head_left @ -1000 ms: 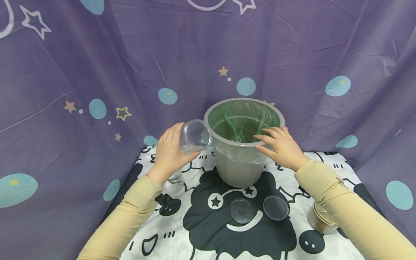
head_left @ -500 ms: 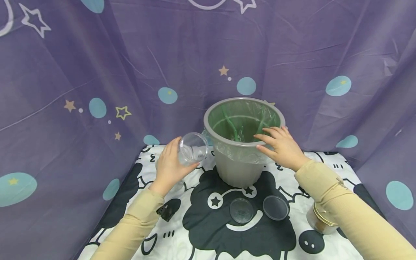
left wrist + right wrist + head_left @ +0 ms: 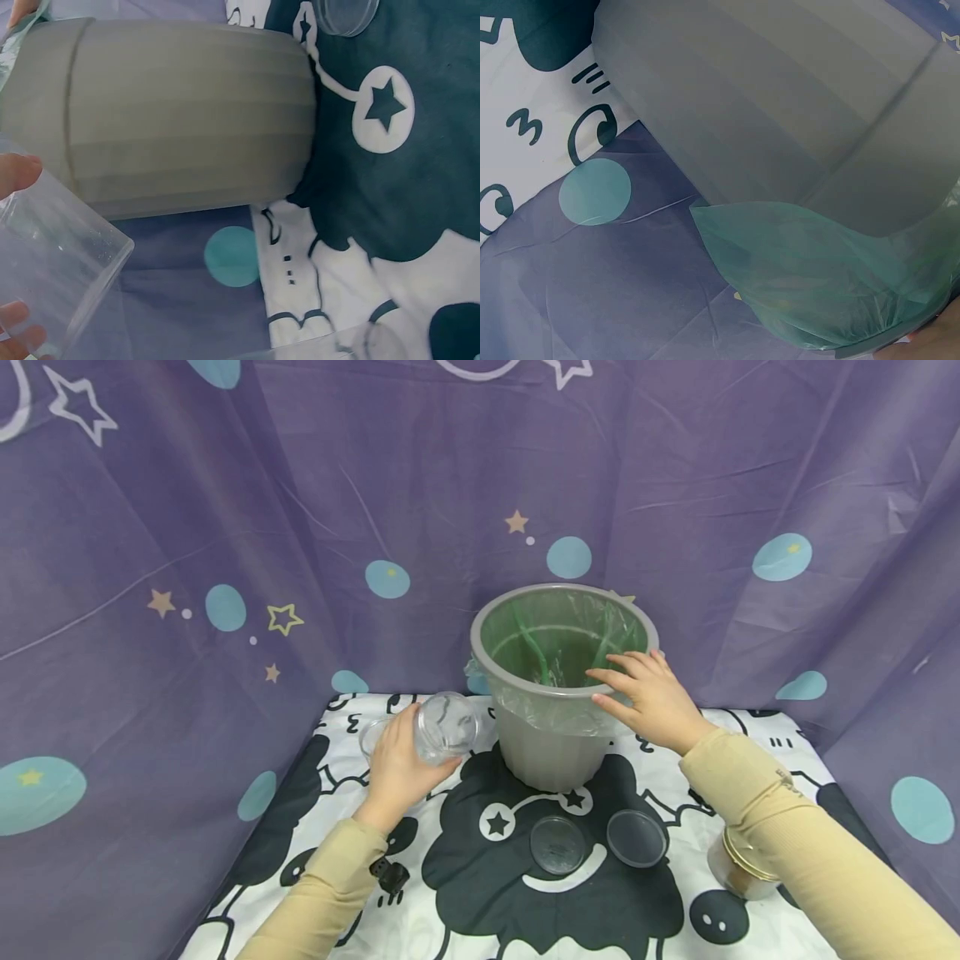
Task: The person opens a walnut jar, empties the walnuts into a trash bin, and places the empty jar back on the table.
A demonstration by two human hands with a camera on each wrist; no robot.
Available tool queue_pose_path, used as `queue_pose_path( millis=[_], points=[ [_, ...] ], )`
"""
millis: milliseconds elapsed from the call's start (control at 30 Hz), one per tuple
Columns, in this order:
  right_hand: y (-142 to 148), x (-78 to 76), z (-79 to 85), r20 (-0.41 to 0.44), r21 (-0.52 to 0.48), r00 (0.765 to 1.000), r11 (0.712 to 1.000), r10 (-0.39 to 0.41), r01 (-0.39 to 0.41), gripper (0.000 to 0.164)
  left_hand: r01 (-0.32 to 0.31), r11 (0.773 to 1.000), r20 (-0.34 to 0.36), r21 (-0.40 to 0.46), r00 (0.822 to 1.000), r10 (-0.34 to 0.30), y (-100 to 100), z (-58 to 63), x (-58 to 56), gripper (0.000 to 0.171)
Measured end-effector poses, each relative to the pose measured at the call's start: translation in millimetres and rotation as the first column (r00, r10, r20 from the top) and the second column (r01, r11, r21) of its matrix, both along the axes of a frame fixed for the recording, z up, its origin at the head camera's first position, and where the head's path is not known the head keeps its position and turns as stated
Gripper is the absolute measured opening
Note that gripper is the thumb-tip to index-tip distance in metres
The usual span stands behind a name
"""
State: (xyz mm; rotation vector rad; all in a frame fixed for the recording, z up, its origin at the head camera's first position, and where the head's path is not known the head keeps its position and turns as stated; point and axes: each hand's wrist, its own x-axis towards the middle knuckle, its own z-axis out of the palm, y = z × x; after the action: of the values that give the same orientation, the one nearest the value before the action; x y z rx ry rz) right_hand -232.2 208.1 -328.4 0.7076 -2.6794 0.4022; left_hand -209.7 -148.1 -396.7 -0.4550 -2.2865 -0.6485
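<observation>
My left hand (image 3: 397, 770) grips a clear plastic jar (image 3: 450, 727) by its side, low and to the left of a grey trash bin (image 3: 551, 752). The jar's open mouth tilts toward the head camera, and its wall (image 3: 67, 255) looks see-through in the left wrist view. Partly hidden behind that hand is a second clear jar (image 3: 371, 737). My right hand (image 3: 648, 703) rests at the bin's right front rim, fingers spread and fairly straight. A thin green liner bag (image 3: 817, 277) lines the bin and folds over its rim.
Two round clear lids, a left lid (image 3: 558, 846) and a right lid (image 3: 636, 839), lie on the black-and-white cloth (image 3: 442, 902). A jar with a gold-coloured lid (image 3: 742, 867) stands beside the right forearm. A purple curtain (image 3: 300, 485) hangs behind.
My left hand has lowered the clear jar from beside the bin's rim toward the cloth, next to the second jar. The right hand stays at the rim.
</observation>
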Motion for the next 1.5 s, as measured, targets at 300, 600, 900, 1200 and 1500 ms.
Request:
queue_pose_path(
  millis=[300, 600, 900, 1200, 1500],
  points=[
    [0.0, -0.7, -1.7, -0.020, -0.004, 1.000, 1.000, 0.009, -0.009, 0.041, -0.059, 0.996, 0.158, 0.063, 0.986, 0.048, 1.7, -22.3, 8.9, 0.091],
    [-0.5, 0.4, 0.2, -0.014, -0.010, 1.000, 1.000, 0.007, -0.007, 0.042, -0.085, 0.992, 0.246, 0.094, 0.967, 0.060, 4.1, -42.2, 8.6, 0.091],
    [-0.6, 0.7, 0.9, -0.027, -0.020, 0.999, 0.999, 0.025, -0.025, 0.042, -0.111, 0.988, 0.375, 0.111, 0.925, 0.062, 4.7, -64.5, 1.4, 0.091],
    [-1.6, 1.7, 0.9, -0.009, -0.021, 1.000, 1.000, 0.013, -0.013, 0.041, -0.094, 0.986, 0.463, 0.134, 0.886, 0.022, 7.1, -87.0, -7.2, 0.094],
    [-1.4, 2.6, 0.3, -0.002, -0.019, 1.000, 1.000, 0.004, -0.004, 0.041, -0.111, 0.986, 0.509, 0.123, 0.860, 0.034, 10.9, -94.4, -14.1, 0.096]
  ],
)
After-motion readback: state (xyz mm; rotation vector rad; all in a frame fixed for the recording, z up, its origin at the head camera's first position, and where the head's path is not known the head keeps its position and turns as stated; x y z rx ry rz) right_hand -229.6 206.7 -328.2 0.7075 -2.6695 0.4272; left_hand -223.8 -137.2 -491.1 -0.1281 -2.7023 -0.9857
